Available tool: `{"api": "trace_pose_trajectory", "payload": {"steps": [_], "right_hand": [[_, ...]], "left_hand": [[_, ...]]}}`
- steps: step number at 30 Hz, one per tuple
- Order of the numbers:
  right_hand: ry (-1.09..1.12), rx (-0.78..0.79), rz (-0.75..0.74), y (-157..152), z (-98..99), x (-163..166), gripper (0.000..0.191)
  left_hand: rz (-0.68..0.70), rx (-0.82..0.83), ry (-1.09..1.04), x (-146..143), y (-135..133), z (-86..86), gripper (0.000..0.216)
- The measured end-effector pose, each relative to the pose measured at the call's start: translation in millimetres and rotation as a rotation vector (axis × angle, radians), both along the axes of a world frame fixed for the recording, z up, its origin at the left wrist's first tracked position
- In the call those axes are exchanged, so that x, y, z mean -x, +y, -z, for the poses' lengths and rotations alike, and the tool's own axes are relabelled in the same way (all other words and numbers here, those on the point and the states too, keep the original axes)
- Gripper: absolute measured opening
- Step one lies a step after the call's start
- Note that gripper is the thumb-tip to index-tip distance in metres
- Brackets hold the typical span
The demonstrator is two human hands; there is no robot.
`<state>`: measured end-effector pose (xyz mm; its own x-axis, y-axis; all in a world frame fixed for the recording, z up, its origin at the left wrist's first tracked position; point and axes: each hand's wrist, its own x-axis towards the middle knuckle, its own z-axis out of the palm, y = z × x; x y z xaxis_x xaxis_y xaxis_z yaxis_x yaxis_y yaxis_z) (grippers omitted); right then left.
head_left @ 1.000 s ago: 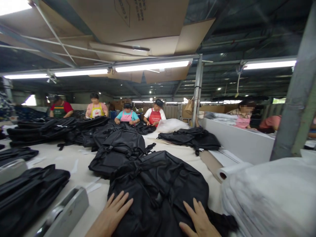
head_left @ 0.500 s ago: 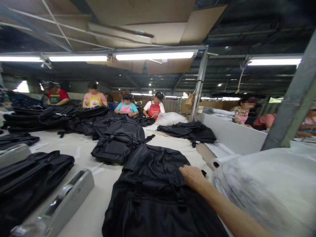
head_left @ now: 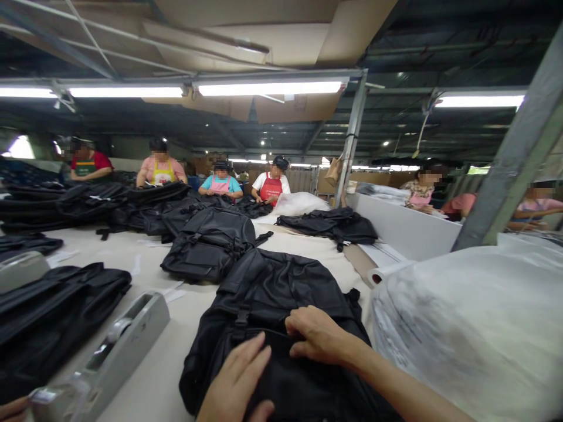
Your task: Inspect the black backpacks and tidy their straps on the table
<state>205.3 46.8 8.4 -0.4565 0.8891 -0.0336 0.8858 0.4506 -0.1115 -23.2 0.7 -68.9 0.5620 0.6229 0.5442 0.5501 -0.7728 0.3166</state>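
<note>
A black backpack (head_left: 281,281) lies on the table in front of me, its flap and a buckle strap (head_left: 241,316) facing up. My left hand (head_left: 237,378) is over its lower front, fingers stretched out and thumb apart, holding nothing. Above and to the right, my right hand (head_left: 314,335) has its fingers curled at the flap's edge, gripping the backpack where its other buckle strap runs. The fingertips and that strap are hidden beneath the hand.
A grey tape dispenser (head_left: 127,346) stands left, with another person's fingers (head_left: 13,408) beside it. More black backpacks (head_left: 211,243) lie beyond. Right are a heap of clear plastic bags (head_left: 466,328), a roll (head_left: 387,272) and a metal post (head_left: 505,140). Several co-workers stand across.
My left hand has come into view over the backpack. My right hand has moved left and down from the flap's right side to its front edge. Another person's fingers appear at lower left.
</note>
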Motion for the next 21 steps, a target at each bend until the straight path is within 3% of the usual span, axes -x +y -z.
{"api": "trace_pose_trajectory", "payload": {"steps": [3,5,8,11,13,15,21], "right_hand": [[0.079,-0.135,-0.119,-18.7,-3.5,3.7,0.015],[0.135,-0.106,-0.185,-35.2,4.1,3.7,0.01],[0.227,0.002,-0.213,-57.3,24.5,-3.2,0.01],[0.285,0.183,-0.208,-69.8,39.0,-10.6,0.013],[0.279,0.314,-0.239,-70.1,40.3,-9.9,0.029],[0.261,0.39,-0.223,-63.5,37.2,-3.7,0.034],[0.005,0.381,-0.033,-33.9,22.1,24.0,0.022]], "left_hand": [[-0.109,0.076,0.042,0.6,15.2,-30.3,0.078],[-0.089,0.13,0.078,-4.3,21.7,-37.2,0.075],[0.022,0.036,0.095,-10.6,20.5,-27.1,0.042],[0.134,-0.286,0.069,-9.9,6.7,-6.9,0.018],[0.173,-0.451,0.068,-6.5,-5.5,1.0,0.019],[0.183,-0.507,0.05,-3.4,-15.9,0.7,0.028],[0.186,-0.415,-0.103,-6.4,-27.3,-19.0,0.041]]}}
